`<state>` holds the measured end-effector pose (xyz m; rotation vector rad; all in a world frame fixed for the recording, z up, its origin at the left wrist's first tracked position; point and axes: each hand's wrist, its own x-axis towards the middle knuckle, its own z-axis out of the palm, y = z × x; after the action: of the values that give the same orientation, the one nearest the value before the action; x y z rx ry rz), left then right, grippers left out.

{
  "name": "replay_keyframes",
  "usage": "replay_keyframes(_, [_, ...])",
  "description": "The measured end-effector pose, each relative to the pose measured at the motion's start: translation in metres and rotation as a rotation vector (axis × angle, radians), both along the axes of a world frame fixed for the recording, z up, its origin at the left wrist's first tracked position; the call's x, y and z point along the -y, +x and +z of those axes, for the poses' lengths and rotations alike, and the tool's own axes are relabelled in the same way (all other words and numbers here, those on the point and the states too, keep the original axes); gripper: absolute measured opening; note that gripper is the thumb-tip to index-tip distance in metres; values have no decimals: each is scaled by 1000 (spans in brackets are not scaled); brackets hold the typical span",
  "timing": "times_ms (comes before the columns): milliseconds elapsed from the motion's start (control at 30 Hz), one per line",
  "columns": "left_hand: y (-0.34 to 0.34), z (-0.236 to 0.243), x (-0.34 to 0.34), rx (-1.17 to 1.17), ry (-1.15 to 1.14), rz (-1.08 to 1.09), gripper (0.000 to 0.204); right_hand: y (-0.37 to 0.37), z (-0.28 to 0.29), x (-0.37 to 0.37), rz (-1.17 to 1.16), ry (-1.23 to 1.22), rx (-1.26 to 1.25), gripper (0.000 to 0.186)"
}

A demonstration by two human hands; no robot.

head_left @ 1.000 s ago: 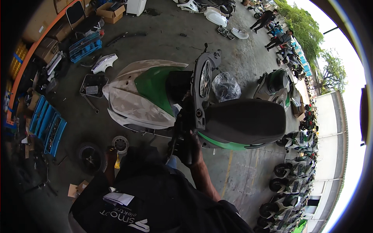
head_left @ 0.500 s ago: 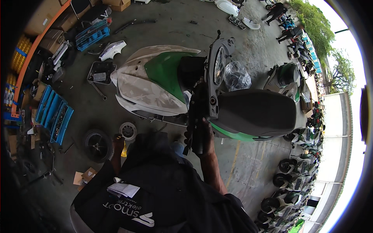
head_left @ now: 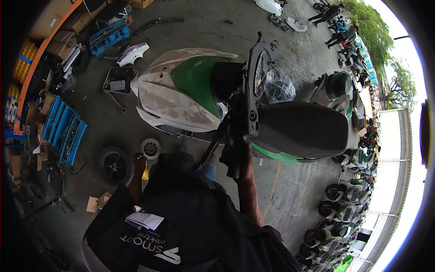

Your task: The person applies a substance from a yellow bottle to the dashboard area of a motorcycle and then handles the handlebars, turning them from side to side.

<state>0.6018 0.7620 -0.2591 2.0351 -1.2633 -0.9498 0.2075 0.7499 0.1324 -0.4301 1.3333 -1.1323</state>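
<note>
White chest lettering (head_left: pixel 155 250), right grip (head_left: pixel 246 153) at handlebar (head_left: pixel 233 164)

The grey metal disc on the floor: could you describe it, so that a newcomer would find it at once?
Start from the scooter with the white and green front. In the picture, below that front, a black wheel lies near the person's left hand. The disc lies above and right of this wheel: it is smaller and pale grey, not black.
</note>
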Motion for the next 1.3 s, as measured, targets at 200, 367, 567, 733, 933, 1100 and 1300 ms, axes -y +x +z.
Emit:
replay_keyframes(200, [3, -3, -3, -34, -33, 13, 26, 18, 14, 4, -179, -13, 407, 66])
replay_keyframes(367, [-1, 9, -1, -13, -48, 17, 25, -7, -11, -5, 10, -81, 190, 72])
replay_keyframes(567, [-2, 6, 0, 24, 2, 45, 25, 14, 5, 0, -107, -123, 317, 69])
replay_keyframes(733, [-2, 3, 0, -18, -14, 29, 24, 21, 12, 6, -122, -87, 564, 72])
replay_keyframes(933, [0, -6, 0, -27, -23, 38, 24, 14, -1, 1, -113, -105, 548, 67])
replay_keyframes(1100, [3, -10, -6, 25, -22, 50, 25, 2, -18, -3, -66, -110, 205, 69])
replay_keyframes(1300, [-1, 1, -8, 38, -16, 34, 26, 26, 18, 6, -208, 34, 570, 70])
